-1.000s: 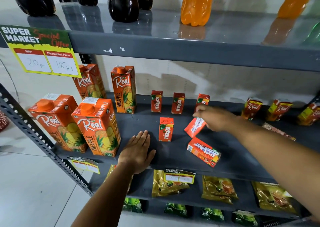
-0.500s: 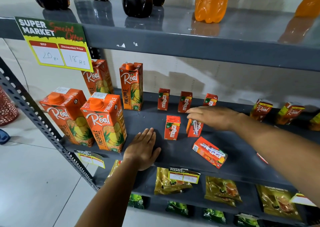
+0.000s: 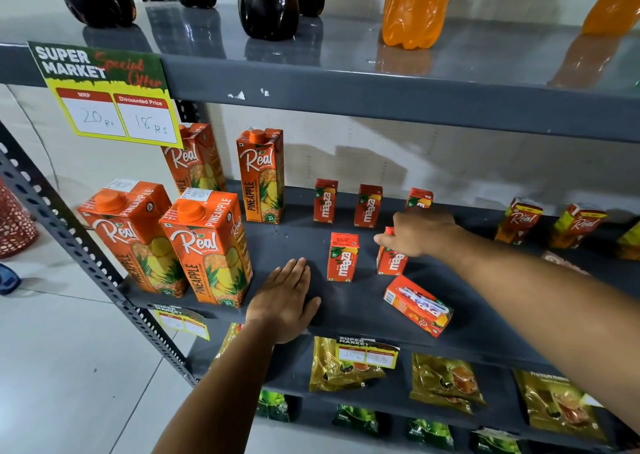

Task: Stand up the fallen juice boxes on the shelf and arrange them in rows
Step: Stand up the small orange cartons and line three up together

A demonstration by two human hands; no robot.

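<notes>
At the far left, the slotted post (image 3: 69, 242) bounds your shelf (image 3: 294, 242). Four tall cartons (image 3: 207, 246) crowd that end, two at the front lip and two behind. Your left hand (image 3: 282, 299) lies flat and open on the shelf beside the front cartons, palm down at the lip, holding nothing. Bare deck runs from its fingertips back to the rear row.

Next right, one small box (image 3: 343, 257) stands upright alone, red with a mango print. Behind it three rear boxes (image 3: 368, 205) stand in a line near the wall. Your right hand (image 3: 420, 234) rests on top of the second box (image 3: 391, 259), which stands upright just beside the first; the fingers drape over its top, and you probably have it pinched, though the hand hides the contact. In front, near the lip, the fallen box (image 3: 417, 304) lies on its side, angled. Further right the deck is open, with darker boxes (image 3: 550, 223) at the back.
</notes>
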